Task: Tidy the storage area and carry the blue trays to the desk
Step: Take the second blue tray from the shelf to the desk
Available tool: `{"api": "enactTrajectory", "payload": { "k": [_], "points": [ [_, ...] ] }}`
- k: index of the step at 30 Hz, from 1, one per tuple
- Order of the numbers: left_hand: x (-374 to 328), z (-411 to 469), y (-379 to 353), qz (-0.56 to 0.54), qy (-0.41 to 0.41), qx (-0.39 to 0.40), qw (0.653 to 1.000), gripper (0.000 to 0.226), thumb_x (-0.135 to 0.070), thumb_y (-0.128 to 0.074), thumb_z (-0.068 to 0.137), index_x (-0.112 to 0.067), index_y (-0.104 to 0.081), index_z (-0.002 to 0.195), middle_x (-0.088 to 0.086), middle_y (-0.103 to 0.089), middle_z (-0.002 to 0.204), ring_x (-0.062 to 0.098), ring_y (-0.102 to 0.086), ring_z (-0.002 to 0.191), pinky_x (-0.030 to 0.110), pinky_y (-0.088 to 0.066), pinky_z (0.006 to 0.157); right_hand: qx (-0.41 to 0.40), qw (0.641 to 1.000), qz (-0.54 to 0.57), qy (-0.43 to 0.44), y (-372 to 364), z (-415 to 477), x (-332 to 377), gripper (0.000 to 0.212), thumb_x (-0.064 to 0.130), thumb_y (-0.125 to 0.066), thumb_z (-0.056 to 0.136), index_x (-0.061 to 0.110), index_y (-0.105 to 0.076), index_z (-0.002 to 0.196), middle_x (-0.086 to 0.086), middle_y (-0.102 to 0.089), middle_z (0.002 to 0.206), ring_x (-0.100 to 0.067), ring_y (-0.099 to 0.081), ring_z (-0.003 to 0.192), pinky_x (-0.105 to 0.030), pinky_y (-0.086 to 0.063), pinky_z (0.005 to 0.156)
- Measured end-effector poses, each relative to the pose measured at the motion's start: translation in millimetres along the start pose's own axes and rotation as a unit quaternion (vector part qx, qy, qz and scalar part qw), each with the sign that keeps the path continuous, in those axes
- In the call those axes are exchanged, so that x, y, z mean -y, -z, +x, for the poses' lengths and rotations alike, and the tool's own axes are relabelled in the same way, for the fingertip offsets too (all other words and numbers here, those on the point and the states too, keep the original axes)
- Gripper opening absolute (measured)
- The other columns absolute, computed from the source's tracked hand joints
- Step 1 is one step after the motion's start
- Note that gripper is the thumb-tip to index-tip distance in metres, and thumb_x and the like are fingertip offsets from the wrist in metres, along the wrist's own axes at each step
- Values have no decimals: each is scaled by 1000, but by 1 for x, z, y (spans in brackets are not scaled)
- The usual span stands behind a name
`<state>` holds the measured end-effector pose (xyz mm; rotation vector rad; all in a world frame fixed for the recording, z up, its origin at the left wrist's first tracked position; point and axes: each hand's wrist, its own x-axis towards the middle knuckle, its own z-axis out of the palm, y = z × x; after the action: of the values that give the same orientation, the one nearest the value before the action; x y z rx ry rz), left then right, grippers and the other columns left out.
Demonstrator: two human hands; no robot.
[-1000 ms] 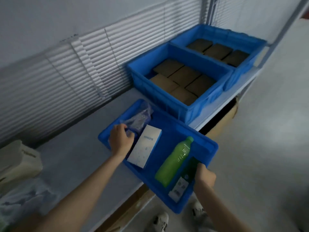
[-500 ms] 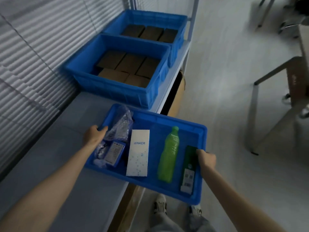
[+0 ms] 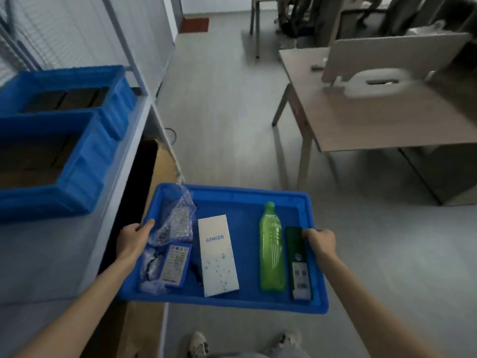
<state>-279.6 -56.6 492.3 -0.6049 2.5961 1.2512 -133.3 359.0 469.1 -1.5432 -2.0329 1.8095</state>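
Now lifted clear of the shelf (image 3: pixel 77 241): blue tray (image 3: pixel 247 196), hanging over open floor. Left hand (image 3: pixel 133 240) clamping the left rim, right hand (image 3: pixel 320 242) clamping the right rim. Lying between the hands: plastic bag (image 3: pixel 175 223), white box (image 3: pixel 218 255), green bottle (image 3: pixel 271 246); dark packet (image 3: pixel 298 262) touching the right fingers. Sitting beyond the right hand, well apart: desk (image 3: pixel 382 122).

The shallow blue tray (image 3: pixel 247 196), loaded and level, is off the shelf; two deep blue bins (image 3: pixel 85 161) sit there.
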Motion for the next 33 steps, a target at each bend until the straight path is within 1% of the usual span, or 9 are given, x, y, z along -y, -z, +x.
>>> {"api": "enactTrajectory", "payload": {
  "k": [3, 6, 10, 13, 18, 23, 26, 29, 33],
  "points": [
    [-62, -29, -77, 4, -36, 24, 999, 47, -42, -66, 89, 3, -64, 74, 17, -64, 72, 29, -58, 65, 35, -40, 60, -40, 999, 33, -9, 92, 32, -6, 13, 11, -65, 69, -1, -65, 76, -18, -68, 73, -33, -66, 66, -41, -56, 61],
    [-129, -69, -157, 17, -80, 66, 994, 48, -39, -66, 90, -4, -49, 61, 12, -47, 59, 23, -43, 54, 33, -30, 53, -95, 993, 61, -20, 185, 53, -12, 14, 8, -65, 72, -3, -65, 79, -16, -65, 71, -29, -61, 61, -37, -51, 58],
    [-210, -115, -268, 29, -138, 138, 980, 56, -32, -69, 90, -14, -33, 50, 4, -31, 49, 21, -31, 50, 34, -25, 55, -184, 978, 88, -33, 307, 88, -26, 23, 10, -70, 70, -9, -70, 83, -11, -61, 65, -25, -54, 59, -31, -44, 57],
    [-272, -149, -354, 29, -149, 189, 970, 57, -33, -70, 88, -16, -30, 51, 3, -28, 50, 20, -27, 50, 34, -22, 53, -238, 963, 112, -54, 393, 120, -39, 31, 14, -73, 66, -12, -68, 82, -13, -57, 66, -23, -51, 61, -35, -41, 59],
    [-361, -209, -504, 34, -187, 285, 939, 56, -29, -71, 89, -17, -29, 53, 3, -27, 52, 18, -26, 51, 30, -24, 49, -316, 932, 154, -87, 520, 162, -65, 18, 13, -75, 71, -3, -68, 77, -13, -54, 71, -23, -47, 66, -36, -36, 61],
    [-461, -250, -652, 71, -213, 370, 902, 48, -42, -73, 83, -15, -42, 59, 13, -47, 59, 24, -49, 59, 37, -40, 57, -370, 900, 207, -102, 622, 205, -79, 14, 15, -74, 76, 8, -61, 77, -11, -46, 72, -20, -40, 67, -33, -30, 60],
    [-529, -303, -734, 81, -228, 427, 871, 43, -36, -71, 87, -10, -49, 60, 15, -57, 62, 26, -57, 60, 38, -46, 59, -415, 871, 238, -112, 685, 224, -77, 20, 15, -73, 77, 10, -54, 71, -9, -40, 67, -19, -35, 65, -33, -25, 58],
    [-589, -357, -817, 90, -267, 451, 847, 46, -31, -71, 89, -12, -43, 58, 7, -44, 54, 21, -42, 52, 32, -35, 54, -463, 841, 252, -123, 755, 250, -79, 31, 16, -73, 74, 15, -45, 60, -6, -34, 60, -18, -31, 64, -36, -23, 59],
    [-649, -432, -917, 107, -293, 481, 820, 52, -30, -72, 87, -18, -32, 56, 3, -24, 56, 18, -23, 56, 33, -19, 56, -491, 820, 265, -127, 847, 288, -96, 38, 16, -72, 75, 16, -36, 61, -3, -23, 60, -19, -23, 63, -36, -17, 59]
  ]
}}
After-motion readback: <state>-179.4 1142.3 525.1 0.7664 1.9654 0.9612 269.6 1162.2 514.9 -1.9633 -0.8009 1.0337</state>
